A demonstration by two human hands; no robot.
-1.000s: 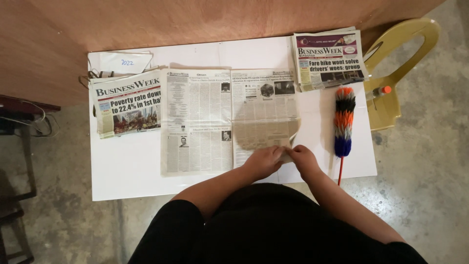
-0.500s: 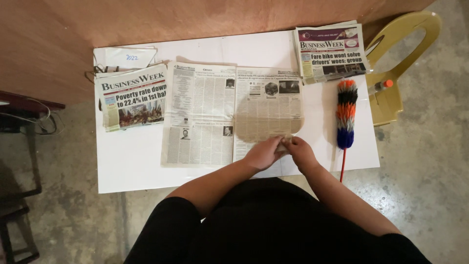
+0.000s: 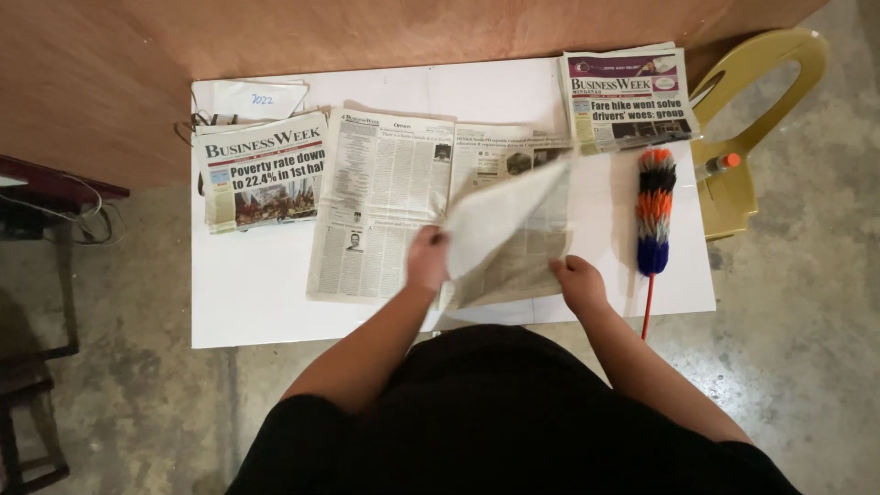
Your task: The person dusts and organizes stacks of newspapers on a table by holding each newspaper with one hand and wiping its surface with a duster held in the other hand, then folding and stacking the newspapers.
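Observation:
An open newspaper [image 3: 385, 202] lies spread on the white table [image 3: 257, 293]. My left hand [image 3: 427, 259] grips the near corner of its right-hand sheet [image 3: 504, 225] and holds it lifted and turned toward the left, so the sheet stands up off the table. My right hand [image 3: 579, 282] pinches the sheet's lower right edge near the table's front. Part of the page underneath is hidden by the raised sheet.
A folded newspaper stack [image 3: 261, 170] lies at the table's left, another folded stack [image 3: 626, 96] at the far right corner. A striped feather duster [image 3: 654, 211] lies along the right side. A yellow plastic chair [image 3: 747, 119] stands to the right; dark furniture [image 3: 37, 197] at left.
Both hands were together at the sheet's near edge. They have since parted, and my left hand has lifted the right-hand sheet up and toward the left.

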